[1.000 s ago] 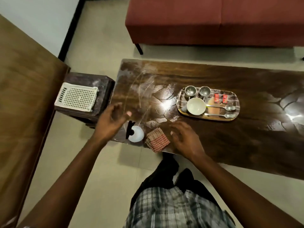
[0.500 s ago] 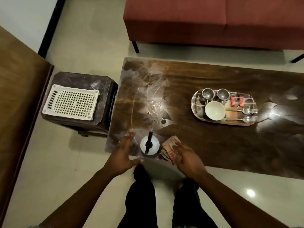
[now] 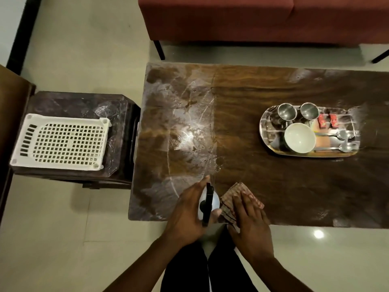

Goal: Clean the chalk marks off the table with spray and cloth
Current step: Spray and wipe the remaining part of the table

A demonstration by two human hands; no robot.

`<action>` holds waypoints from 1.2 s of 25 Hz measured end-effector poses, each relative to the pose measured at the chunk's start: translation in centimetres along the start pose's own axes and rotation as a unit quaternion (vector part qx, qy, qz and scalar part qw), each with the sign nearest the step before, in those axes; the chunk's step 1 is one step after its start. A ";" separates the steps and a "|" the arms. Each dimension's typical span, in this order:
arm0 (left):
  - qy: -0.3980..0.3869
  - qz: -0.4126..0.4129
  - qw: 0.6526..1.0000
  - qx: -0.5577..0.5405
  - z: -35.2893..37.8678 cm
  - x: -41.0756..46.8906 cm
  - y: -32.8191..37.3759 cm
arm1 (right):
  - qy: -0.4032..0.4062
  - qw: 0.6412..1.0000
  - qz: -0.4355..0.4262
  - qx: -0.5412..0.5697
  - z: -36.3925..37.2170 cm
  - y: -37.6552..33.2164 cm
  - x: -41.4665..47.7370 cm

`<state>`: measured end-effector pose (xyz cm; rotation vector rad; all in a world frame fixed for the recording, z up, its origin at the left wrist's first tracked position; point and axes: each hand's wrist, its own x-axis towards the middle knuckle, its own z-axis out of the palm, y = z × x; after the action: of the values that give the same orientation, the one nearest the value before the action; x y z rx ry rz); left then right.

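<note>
One table carries one spray bottle, one folded checked cloth and one tray; the tray holds two steel cups, one white bowl, two spoons and two small red packets. White chalk marks, arcs and smears, cover the left part of the tabletop. The bottle stands upright at the near edge, beside the near left corner, seen from above; its black trigger head runs as a long bar from near to far, though which end bears the nozzle cannot be told. The left hand wraps the bottle from the left, fingers curled round the far side and the thumb against the near right side, so it grips the white body. The cloth lies flat just right of the bottle, touching or nearly touching it, its long axis slanting from the near left to the far right, with one corner pointing away. The right hand lies on the cloth with fingers straight and close together, pressing its near part; whether it pinches the cloth cannot be told. One white perforated basket sits on one dark stool left of the table, and one red sofa stands beyond it.
</note>
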<state>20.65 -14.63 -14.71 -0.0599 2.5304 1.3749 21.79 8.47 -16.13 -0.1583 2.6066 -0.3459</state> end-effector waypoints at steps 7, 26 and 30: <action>-0.031 -0.001 0.996 -0.087 -0.3 2.0 1.1 | -0.021 0.998 0.018 0.051 -1.0 -0.2 0.5; 0.129 -0.105 0.961 -0.221 -13.8 19.2 7.5 | 0.139 0.966 -0.003 0.218 -17.5 -2.2 21.8; 0.155 -0.150 0.953 -0.215 -13.1 22.9 6.8 | 0.102 0.987 -0.010 0.121 -18.0 -3.4 31.9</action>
<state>-5.29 -19.80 -8.00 -0.7625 2.2624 1.8671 -14.65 3.49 -14.92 -0.0683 2.7364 -0.7149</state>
